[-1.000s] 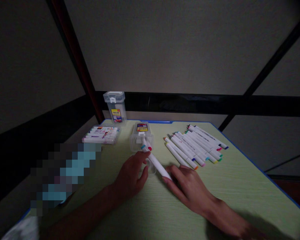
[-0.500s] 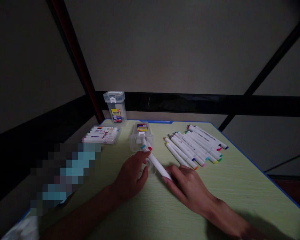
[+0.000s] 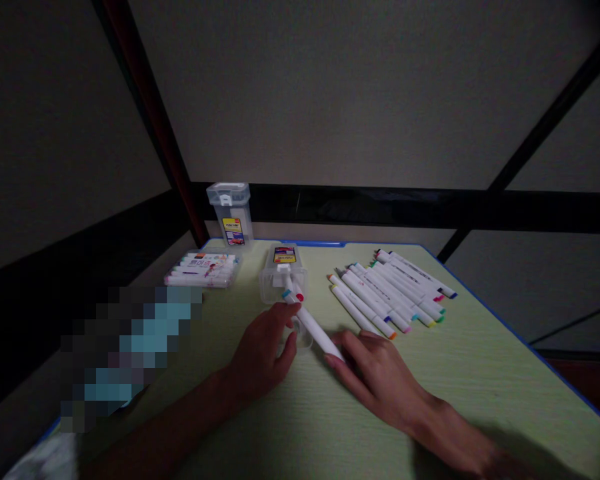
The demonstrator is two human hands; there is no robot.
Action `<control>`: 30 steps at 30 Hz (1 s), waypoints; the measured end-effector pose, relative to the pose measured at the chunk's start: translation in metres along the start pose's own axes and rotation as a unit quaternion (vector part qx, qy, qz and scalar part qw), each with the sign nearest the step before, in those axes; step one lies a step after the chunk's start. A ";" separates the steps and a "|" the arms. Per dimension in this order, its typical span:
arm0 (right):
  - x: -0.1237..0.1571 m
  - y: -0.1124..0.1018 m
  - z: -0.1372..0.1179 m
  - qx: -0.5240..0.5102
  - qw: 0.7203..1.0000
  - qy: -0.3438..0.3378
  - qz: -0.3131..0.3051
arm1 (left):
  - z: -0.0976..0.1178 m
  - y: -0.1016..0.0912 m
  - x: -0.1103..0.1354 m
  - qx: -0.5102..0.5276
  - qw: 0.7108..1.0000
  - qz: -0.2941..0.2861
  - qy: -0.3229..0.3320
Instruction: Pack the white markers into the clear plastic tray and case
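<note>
My right hand (image 3: 380, 370) pinches the near end of a white marker (image 3: 319, 332) between thumb and fingers. The marker slants up to the left, its teal-tipped end at the mouth of a clear plastic box (image 3: 269, 283) that lies on its side. At that mouth a red marker end (image 3: 300, 297) shows, beside another white barrel. My left hand (image 3: 263, 350) is curved by the box's clear open lid (image 3: 304, 339), thumb and index finger apart. Its index fingertip is close to the held marker; contact is unclear, and its other fingers are hidden.
Several white markers (image 3: 380, 290) with coloured ends lie on the right of the pale green table (image 3: 460, 380). A closed clear box (image 3: 233, 217) stands at the back left. In front of it lies a flat clear case of markers (image 3: 203, 270). A blurred-out patch (image 3: 150, 333) covers the left edge.
</note>
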State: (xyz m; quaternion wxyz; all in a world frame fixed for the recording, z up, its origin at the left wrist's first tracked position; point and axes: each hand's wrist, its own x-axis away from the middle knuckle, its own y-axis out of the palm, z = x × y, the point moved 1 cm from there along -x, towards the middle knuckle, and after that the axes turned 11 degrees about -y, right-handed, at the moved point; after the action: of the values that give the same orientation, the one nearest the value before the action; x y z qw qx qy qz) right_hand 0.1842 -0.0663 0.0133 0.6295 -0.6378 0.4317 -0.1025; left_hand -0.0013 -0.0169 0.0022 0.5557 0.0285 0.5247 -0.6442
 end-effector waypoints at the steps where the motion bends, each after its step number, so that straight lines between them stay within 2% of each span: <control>1: 0.000 0.000 0.000 -0.001 1.000 0.000 0.000 | 0.000 0.000 0.000 0.001 1.000 0.000 -0.002; 30: 0.000 0.001 0.000 -0.028 1.000 0.007 -0.005 | -0.001 0.001 0.001 -0.001 1.000 -0.004 0.000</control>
State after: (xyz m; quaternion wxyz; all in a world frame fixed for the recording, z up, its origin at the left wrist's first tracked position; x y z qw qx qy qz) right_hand 0.1839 -0.0658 0.0124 0.6084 -0.6562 0.4356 -0.0977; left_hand -0.0017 -0.0164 0.0003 0.5528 0.0262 0.5254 -0.6463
